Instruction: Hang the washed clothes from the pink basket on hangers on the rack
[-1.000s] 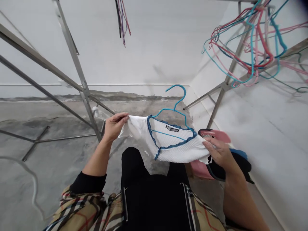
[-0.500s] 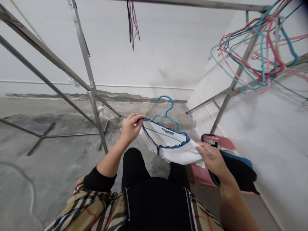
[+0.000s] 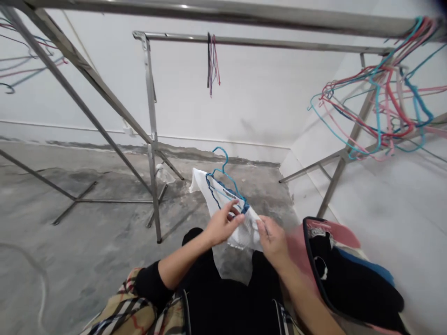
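A white ribbed top with blue trim (image 3: pixel 213 195) hangs on a blue wire hanger (image 3: pixel 222 167), held in front of me and turned edge-on. My left hand (image 3: pixel 220 225) pinches the garment near its blue neckline. My right hand (image 3: pixel 272 239) grips the lower white hem beside it. Both hands are close together over my black-clad knees.
A pink basin (image 3: pixel 337 235) with dark clothes sits at my right. Steel drying-rack bars (image 3: pixel 151 139) cross overhead and to the left. A tangle of coloured wire hangers (image 3: pixel 380 111) hangs at the right, a few more hangers (image 3: pixel 212 63) on the far bar. Bare concrete floor lies ahead.
My hands have come together, the left moving from the top's far shoulder to its neckline. The top has turned from spread flat to edge-on. The view has tilted up.
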